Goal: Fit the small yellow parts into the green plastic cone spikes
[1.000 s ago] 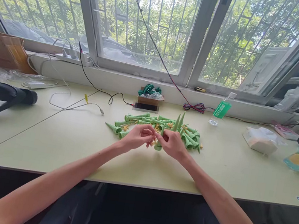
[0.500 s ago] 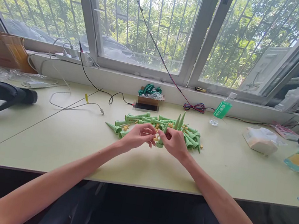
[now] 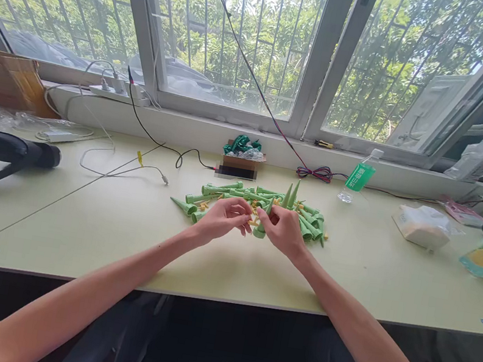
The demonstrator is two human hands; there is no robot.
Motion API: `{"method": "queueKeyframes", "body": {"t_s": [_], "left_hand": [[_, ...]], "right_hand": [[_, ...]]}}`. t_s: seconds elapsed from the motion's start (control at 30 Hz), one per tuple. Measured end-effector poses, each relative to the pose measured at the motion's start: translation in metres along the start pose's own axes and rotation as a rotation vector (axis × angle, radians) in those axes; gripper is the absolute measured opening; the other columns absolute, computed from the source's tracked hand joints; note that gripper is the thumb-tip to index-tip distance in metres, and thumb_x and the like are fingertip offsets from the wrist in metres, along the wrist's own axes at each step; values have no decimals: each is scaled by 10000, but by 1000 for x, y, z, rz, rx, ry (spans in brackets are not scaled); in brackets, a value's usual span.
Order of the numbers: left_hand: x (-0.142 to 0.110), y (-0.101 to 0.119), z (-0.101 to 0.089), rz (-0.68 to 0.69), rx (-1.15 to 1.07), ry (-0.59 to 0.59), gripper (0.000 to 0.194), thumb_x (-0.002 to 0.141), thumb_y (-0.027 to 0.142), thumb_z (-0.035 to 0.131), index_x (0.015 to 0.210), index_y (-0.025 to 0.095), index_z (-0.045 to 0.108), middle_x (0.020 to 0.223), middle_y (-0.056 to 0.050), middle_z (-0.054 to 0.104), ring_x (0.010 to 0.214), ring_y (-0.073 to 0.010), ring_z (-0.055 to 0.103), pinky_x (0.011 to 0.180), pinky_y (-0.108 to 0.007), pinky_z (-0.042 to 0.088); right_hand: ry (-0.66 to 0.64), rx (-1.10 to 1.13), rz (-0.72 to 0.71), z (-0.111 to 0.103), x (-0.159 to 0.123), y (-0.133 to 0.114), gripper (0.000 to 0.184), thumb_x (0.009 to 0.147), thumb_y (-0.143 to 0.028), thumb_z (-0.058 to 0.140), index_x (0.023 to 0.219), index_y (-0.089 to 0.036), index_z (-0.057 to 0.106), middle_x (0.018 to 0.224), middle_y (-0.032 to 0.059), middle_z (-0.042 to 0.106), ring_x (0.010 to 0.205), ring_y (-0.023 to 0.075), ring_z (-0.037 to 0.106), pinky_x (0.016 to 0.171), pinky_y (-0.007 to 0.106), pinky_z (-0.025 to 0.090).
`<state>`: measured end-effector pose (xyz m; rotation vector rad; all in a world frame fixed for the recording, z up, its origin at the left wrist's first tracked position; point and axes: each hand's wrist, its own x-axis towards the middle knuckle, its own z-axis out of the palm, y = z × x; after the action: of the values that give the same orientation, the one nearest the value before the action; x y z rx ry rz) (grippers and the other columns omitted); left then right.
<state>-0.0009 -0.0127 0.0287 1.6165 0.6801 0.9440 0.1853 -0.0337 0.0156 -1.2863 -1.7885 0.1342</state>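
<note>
My right hand (image 3: 285, 230) is closed around a green plastic spike (image 3: 259, 231), its point up and its wide end low. Just left of it, my left hand (image 3: 225, 214) pinches a small yellow plastic piece (image 3: 252, 223) against or right beside the spike's lower part; whether the two touch I cannot tell. Around and behind both hands lies a pile of green spikes (image 3: 219, 190), with small yellow pieces scattered among them. Behind my right hand, a couple of green spikes (image 3: 293, 195) stand point up. My fingers partly cover the pile.
Behind the pile sits a small cardboard box (image 3: 244, 162) with green wrapping. A water bottle (image 3: 359, 177) and a tissue pack (image 3: 423, 227) stand to the right. At left are a white cable (image 3: 151, 168) and a black headset-like object (image 3: 6, 148).
The green spike in my right hand has shifted very slightly to the right. My left hand stays almost in place with the yellow piece.
</note>
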Motion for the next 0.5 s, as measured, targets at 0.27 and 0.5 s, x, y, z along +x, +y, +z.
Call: {"method": "queueKeyframes", "body": {"t_s": [0.27, 0.5], "left_hand": [[0, 0, 0, 4, -10, 6, 248, 785, 326, 746, 853, 126, 616, 773, -58, 670, 672, -182, 691, 626, -321, 572], [-1, 1, -1, 10, -14, 8, 242, 787, 330, 742, 845, 129, 621, 764, -53, 670, 657, -169, 681, 624, -315, 573]], "right_hand": [[23, -6, 0, 1, 0, 0, 475, 889, -449, 543, 530, -199, 356, 460, -38, 408, 453, 90, 350, 491, 252, 292], [21, -16, 1, 0, 0, -1, 478, 894, -460, 531, 526, -200, 371, 457, -35, 417, 451, 93, 355, 491, 254, 298]]}}
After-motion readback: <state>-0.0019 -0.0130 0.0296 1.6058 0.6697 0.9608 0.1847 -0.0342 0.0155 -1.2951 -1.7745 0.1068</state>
